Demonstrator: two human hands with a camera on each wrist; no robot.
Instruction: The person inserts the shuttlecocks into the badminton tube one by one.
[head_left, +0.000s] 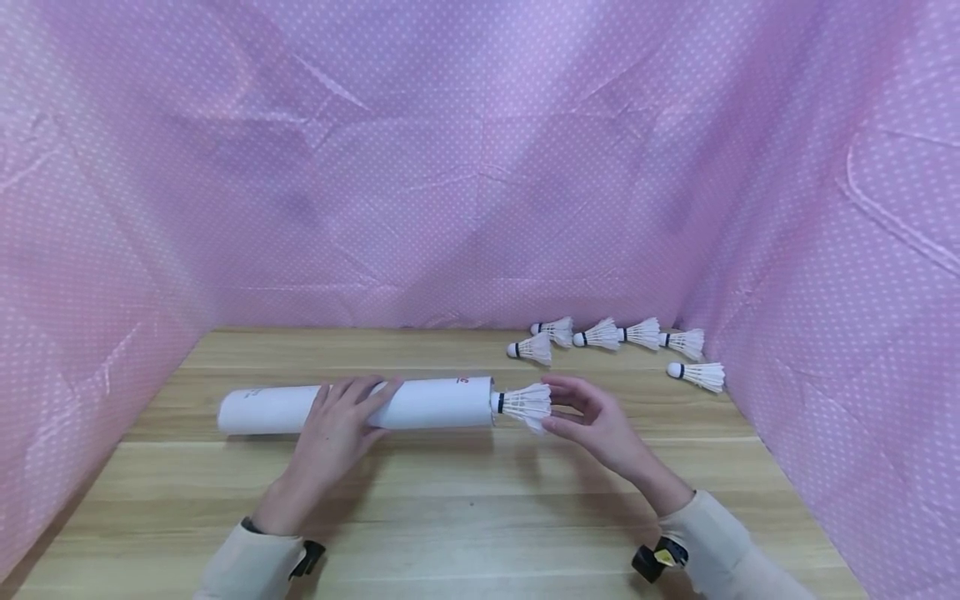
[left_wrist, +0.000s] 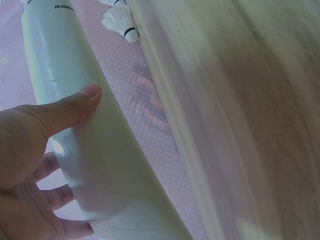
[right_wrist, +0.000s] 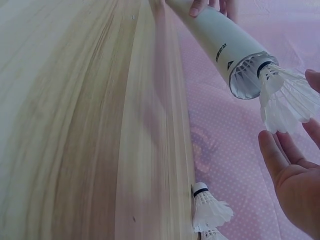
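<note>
A long white shuttlecock tube (head_left: 442,403) lies crosswise above the table, its mouth facing right. My left hand (head_left: 339,417) grips it near the middle, the thumb (left_wrist: 75,107) along one side and the fingers round the other. At the mouth, a white feather shuttlecock (head_left: 527,403) points its cork into the tube, with the skirt sticking out. My right hand (head_left: 600,423) holds this skirt by its wide rim, thumb on one side and fingers on the other. Inside the mouth, the right wrist view shows more feathers (right_wrist: 245,80) around the cork.
Several loose shuttlecocks lie at the table's back right; one shuttlecock (head_left: 530,349) is nearest the tube and another (head_left: 697,376) is by the right edge. Pink dotted cloth (head_left: 480,183) hangs behind and at both sides of the wooden table (head_left: 465,517).
</note>
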